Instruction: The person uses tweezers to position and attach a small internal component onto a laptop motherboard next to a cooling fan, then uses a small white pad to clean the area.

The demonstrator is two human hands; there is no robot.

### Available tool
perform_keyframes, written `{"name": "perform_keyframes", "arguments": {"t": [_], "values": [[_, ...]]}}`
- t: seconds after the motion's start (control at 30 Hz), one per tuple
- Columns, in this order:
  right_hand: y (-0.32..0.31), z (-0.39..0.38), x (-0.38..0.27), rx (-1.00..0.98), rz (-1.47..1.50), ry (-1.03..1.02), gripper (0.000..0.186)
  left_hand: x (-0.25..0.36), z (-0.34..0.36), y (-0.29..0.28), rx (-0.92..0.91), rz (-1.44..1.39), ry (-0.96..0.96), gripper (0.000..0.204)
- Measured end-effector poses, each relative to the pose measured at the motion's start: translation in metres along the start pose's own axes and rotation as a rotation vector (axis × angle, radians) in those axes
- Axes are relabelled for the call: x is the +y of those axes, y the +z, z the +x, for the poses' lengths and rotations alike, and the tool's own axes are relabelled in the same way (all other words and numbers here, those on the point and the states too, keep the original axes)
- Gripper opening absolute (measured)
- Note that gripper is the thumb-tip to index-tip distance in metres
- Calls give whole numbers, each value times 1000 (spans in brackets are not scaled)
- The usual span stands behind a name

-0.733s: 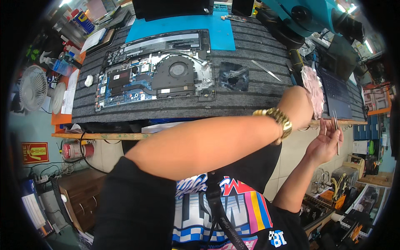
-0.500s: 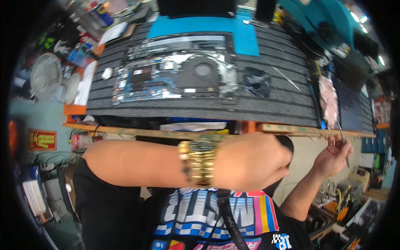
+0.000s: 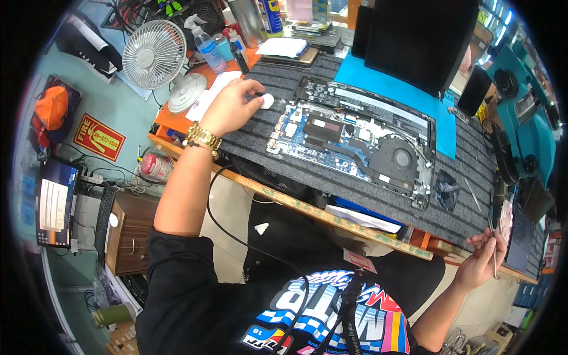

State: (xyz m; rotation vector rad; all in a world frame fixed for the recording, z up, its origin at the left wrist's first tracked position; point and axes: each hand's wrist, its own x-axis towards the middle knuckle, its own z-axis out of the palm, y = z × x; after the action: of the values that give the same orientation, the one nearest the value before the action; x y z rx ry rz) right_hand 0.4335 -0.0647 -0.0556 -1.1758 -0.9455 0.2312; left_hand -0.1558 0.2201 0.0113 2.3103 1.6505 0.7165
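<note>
My left hand (image 3: 232, 105) reaches over the left end of the grey striped mat, thumb and forefinger apart beside a small white round lump (image 3: 267, 101). The thumb tip seems to touch the lump. In my right hand (image 3: 480, 260), at the mat's right front edge, is a pair of slim metal tweezers (image 3: 494, 258), held upright between the fingers. An opened laptop base (image 3: 349, 155) lies between my hands, its blue circuit board, black fan and battery exposed. To its right are a crumpled dark plastic piece (image 3: 447, 190) and a thin metal tool (image 3: 472, 195).
A white fan (image 3: 155, 54) and a spray bottle (image 3: 207, 44) stand at the far left. Behind the laptop base rises a black screen (image 3: 417, 44) on a blue mat (image 3: 442, 127). A teal machine (image 3: 526, 112) stands at right. A black cable (image 3: 228, 222) hangs below the bench edge.
My left hand has swung from in front of my chest to the white lump at the left. The view has turned leftward. My right hand still holds the tweezers.
</note>
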Motion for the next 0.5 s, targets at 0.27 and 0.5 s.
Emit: {"name": "perform_keyframes", "arguments": {"t": [0.27,0.5], "values": [[-5,10,-7,-9,-209,12,30,-9,21,13,-95,121,81,28],[-6,25,-12,-203,-809,-4,27,-2,25,15,-155,-135,-5,27]]}}
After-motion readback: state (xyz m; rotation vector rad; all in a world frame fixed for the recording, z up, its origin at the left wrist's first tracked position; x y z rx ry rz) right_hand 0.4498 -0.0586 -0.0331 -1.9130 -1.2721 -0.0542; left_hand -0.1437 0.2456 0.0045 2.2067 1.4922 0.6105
